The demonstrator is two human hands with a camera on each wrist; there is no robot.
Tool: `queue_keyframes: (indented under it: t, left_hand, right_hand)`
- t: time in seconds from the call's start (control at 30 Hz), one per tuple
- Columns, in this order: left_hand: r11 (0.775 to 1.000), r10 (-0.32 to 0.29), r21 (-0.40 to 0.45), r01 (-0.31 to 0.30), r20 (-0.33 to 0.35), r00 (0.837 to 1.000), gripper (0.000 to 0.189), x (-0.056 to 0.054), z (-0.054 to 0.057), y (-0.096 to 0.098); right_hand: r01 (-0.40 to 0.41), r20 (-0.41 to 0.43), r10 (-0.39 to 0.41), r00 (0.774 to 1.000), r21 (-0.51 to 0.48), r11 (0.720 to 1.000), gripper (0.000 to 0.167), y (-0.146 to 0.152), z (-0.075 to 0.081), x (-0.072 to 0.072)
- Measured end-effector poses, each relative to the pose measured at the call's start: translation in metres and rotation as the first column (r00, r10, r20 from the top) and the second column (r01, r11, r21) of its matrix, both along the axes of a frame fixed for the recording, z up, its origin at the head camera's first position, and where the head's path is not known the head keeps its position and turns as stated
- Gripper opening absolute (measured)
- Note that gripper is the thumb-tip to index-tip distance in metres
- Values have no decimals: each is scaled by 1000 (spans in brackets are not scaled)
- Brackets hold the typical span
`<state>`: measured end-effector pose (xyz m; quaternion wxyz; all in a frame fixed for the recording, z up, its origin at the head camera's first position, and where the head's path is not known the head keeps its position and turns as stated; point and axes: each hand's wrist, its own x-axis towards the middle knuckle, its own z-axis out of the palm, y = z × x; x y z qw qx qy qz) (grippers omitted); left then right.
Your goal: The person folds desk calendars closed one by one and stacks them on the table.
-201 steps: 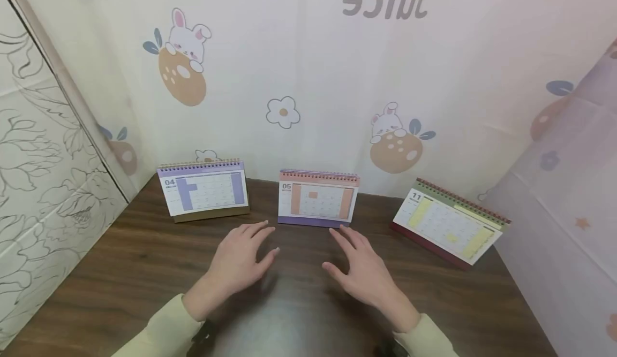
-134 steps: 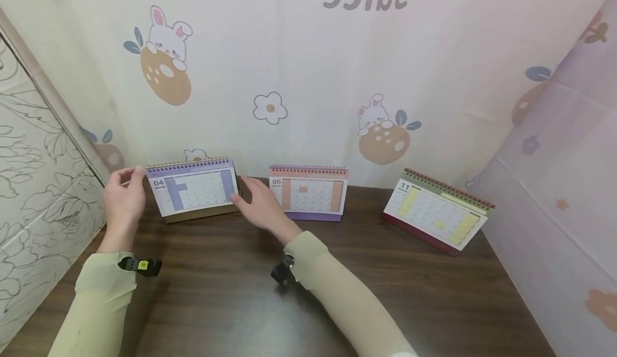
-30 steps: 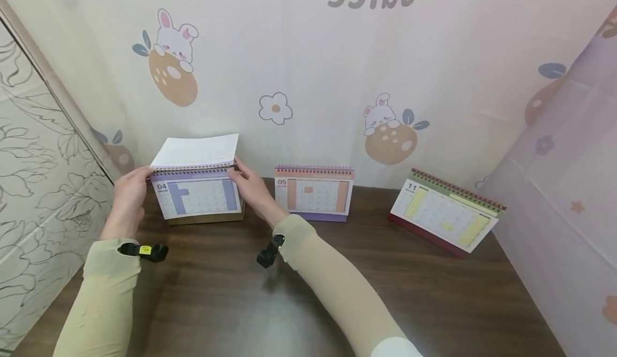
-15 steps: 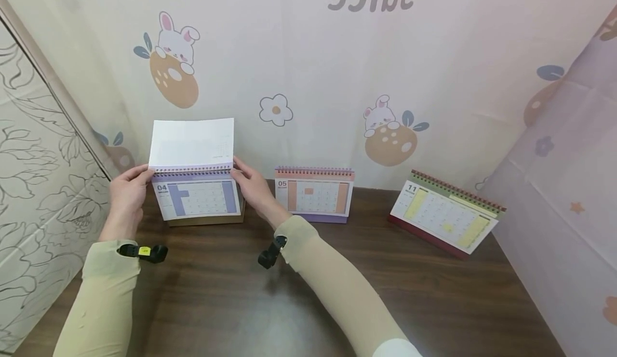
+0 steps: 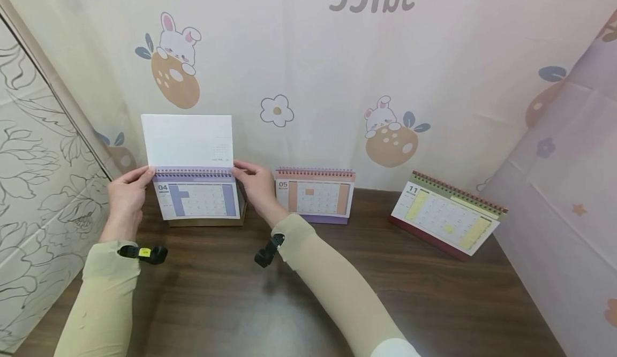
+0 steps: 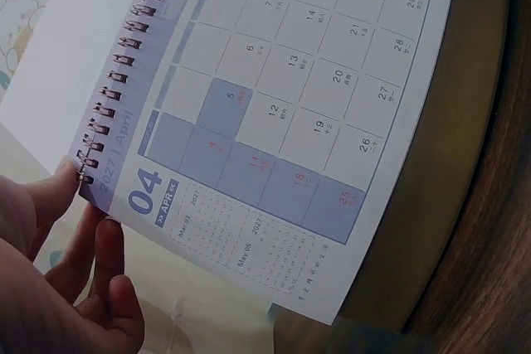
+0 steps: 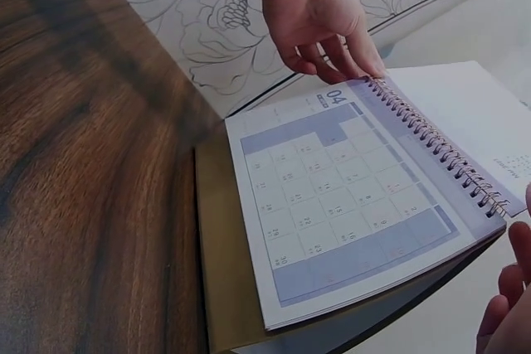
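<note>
A purple spiral desk calendar (image 5: 202,199) stands at the back left, showing the April 04 sheet. Above its rings a white-backed page (image 5: 188,140) stands up. At the left end of the rings my left hand (image 5: 127,191) pinches the top corner between thumb and fingers; the left wrist view shows the thumb (image 6: 62,176) at the last coils. My right hand (image 5: 257,185) holds the opposite end of the spiral, its thumb in front. In the right wrist view only part of the right hand (image 7: 510,296) appears, at the right edge, beside the rings.
An orange 05 calendar (image 5: 315,196) stands close beside my right hand. Farther right, a green and yellow 11 calendar (image 5: 445,215) sits at an angle. A printed curtain (image 5: 318,57) hangs behind the dark wooden table (image 5: 308,293).
Both hands have gone from above the table's middle to the purple calendar's top corners. A page, folded back behind the rings a second ago, has risen to stand upright above them.
</note>
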<state>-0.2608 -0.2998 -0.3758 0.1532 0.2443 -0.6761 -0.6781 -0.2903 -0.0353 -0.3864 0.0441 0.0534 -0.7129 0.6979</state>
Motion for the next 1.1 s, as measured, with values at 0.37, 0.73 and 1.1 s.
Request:
queue_keyframes:
  t: [0.37, 0.73, 1.1]
  left_hand:
    - [1000, 22, 9, -21, -53, 998, 36, 0, -2, -2]
    - [998, 4, 64, 7, -168, 986, 30, 6, 1, -2]
    - [921, -216, 260, 291, -283, 934, 20, 20, -4, -19]
  right_hand:
    - [58, -40, -57, 998, 31, 998, 11, -3, 6, 3]
    - [31, -33, -28, 999, 92, 995, 5, -3, 7, 5]
    - [-19, -63, 25, 998, 93, 996, 4, -1, 1, 9]
